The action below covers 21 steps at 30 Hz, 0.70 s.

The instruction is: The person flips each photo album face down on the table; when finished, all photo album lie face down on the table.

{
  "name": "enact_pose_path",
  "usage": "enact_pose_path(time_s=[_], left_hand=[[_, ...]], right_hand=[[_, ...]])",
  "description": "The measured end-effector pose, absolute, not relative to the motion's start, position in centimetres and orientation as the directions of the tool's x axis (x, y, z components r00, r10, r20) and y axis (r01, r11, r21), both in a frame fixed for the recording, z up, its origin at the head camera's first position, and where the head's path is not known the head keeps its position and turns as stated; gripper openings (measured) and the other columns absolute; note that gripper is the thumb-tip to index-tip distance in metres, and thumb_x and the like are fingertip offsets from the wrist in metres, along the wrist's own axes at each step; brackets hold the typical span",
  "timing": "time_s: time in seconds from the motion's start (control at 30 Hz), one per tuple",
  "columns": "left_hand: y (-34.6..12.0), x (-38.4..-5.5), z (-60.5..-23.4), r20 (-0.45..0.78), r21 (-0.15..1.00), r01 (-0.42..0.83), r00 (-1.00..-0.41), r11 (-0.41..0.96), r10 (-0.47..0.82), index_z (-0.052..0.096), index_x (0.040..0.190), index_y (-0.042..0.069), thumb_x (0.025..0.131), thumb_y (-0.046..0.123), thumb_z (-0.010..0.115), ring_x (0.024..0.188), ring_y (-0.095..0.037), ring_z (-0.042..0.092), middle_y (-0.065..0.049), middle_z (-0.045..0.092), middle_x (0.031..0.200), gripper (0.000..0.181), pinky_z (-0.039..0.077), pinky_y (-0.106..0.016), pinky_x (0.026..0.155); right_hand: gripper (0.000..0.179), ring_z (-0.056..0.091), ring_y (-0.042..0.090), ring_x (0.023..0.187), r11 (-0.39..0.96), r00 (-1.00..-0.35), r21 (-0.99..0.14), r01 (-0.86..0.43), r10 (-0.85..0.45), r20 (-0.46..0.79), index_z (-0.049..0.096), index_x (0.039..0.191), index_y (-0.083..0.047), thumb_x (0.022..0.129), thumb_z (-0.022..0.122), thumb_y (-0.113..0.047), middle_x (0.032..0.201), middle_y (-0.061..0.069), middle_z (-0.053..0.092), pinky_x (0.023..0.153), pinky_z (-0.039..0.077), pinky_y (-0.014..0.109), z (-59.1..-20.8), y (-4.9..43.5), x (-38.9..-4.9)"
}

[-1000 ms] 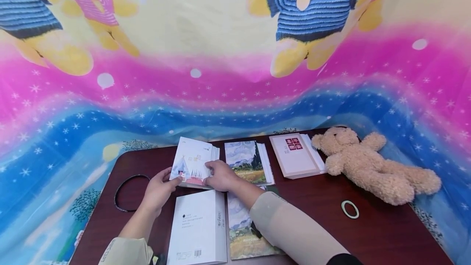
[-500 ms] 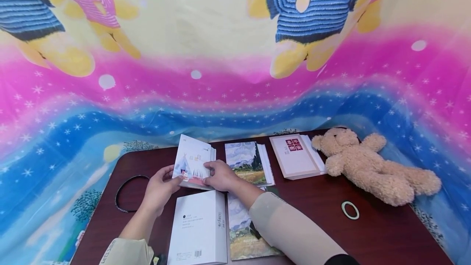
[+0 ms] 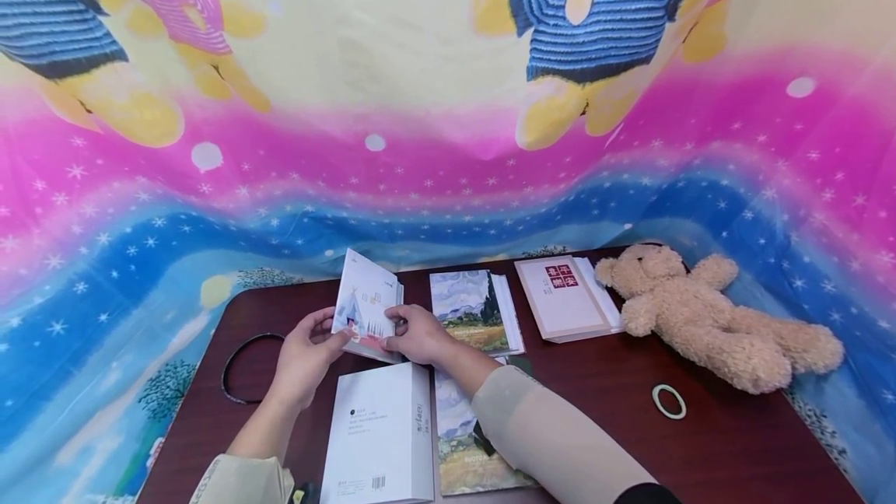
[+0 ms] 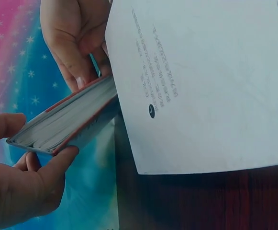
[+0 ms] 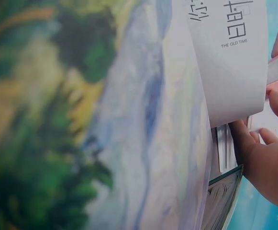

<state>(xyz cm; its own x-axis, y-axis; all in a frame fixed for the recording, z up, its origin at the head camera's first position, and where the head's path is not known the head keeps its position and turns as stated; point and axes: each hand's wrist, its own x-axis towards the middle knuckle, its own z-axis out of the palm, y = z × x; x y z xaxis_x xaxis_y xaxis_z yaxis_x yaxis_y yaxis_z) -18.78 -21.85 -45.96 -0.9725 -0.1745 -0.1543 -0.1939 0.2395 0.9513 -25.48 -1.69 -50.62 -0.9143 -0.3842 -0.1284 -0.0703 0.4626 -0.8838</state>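
Note:
A small thick book or album (image 3: 371, 286), its pale cover printed with a tent and pink ground, stands tilted above the table between both hands. My left hand (image 3: 305, 358) pinches its left lower edge, thumb on the front cover. My right hand (image 3: 421, 334) grips the right lower edge with thumb and fingers. In the left wrist view, the book's page edges (image 4: 64, 117) show between the left hand (image 4: 28, 177) and the right hand (image 4: 79, 43). Just in front lies a thick white book (image 3: 374, 434), back cover up, a barcode near its bottom.
Two painted-cover photo albums (image 3: 465, 309) lie right of the hands, one partly under the right sleeve. Beyond them are a cream album with red characters (image 3: 563, 298), a teddy bear (image 3: 700, 309) and a pale green ring (image 3: 668, 401). A dark hoop (image 3: 225, 376) lies left.
The tent-covered book has tipped up more steeply, its far edge rising while both hands keep hold. The other books, the bear and the rings have stayed put.

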Motion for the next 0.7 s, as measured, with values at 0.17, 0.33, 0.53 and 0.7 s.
enact_pose_path(time_s=[0.17, 0.33, 0.53, 0.7], left_hand=[[-21.4, -18.5, -45.4, -0.097, 0.949, -0.15, -0.976, 0.277, -0.194, 0.05, 0.148, 0.004, 0.096, 0.012, 0.073, 0.119, -0.029, 0.053, -0.017, 0.054, 0.135, 0.057, 0.053, -0.017, 0.084], [-21.0, -18.4, -45.1, -0.069, 0.95, -0.128, -0.975, 0.283, -0.21, 0.053, 0.146, 0.006, 0.095, 0.013, 0.075, 0.118, -0.029, 0.056, -0.015, 0.052, 0.133, 0.056, 0.051, -0.014, 0.083], [-20.6, -18.5, -45.1, -0.04, 0.934, -0.114, -0.975, 0.34, -0.216, 0.056, 0.145, 0.009, 0.094, 0.015, 0.076, 0.117, -0.028, 0.057, -0.013, 0.054, 0.133, 0.055, 0.055, -0.023, 0.089], [-20.4, -18.3, -45.1, -0.003, 0.913, -0.087, -0.978, 0.4, -0.207, 0.057, 0.146, 0.009, 0.094, 0.021, 0.078, 0.118, -0.029, 0.058, -0.014, 0.055, 0.136, 0.057, 0.057, -0.033, 0.093]], right_hand=[[0.053, 0.065, 0.012, 0.099, 0.415, -0.907, -0.908, -0.06, -0.403, -0.124, 0.064, 0.137, -0.012, 0.088, 0.084, -0.015, 0.12, 0.004, 0.066, 0.081, 0.056, 0.029, -50.6, -1.9, -25.5], [0.053, 0.066, 0.013, 0.099, 0.359, -0.899, -0.932, -0.043, -0.42, -0.12, 0.064, 0.138, -0.009, 0.088, 0.082, -0.011, 0.123, 0.003, 0.068, 0.082, 0.056, 0.03, -50.6, -2.1, -25.6], [0.051, 0.068, 0.015, 0.102, 0.31, -0.889, -0.951, -0.019, -0.44, -0.125, 0.063, 0.138, -0.008, 0.09, 0.08, -0.008, 0.128, 0.006, 0.068, 0.083, 0.057, 0.029, -50.7, -2.4, -25.5], [0.052, 0.069, 0.015, 0.103, 0.3, -0.882, -0.954, -0.029, -0.456, -0.117, 0.06, 0.14, -0.007, 0.091, 0.079, -0.008, 0.129, 0.007, 0.067, 0.084, 0.057, 0.029, -50.8, -2.7, -25.4]])
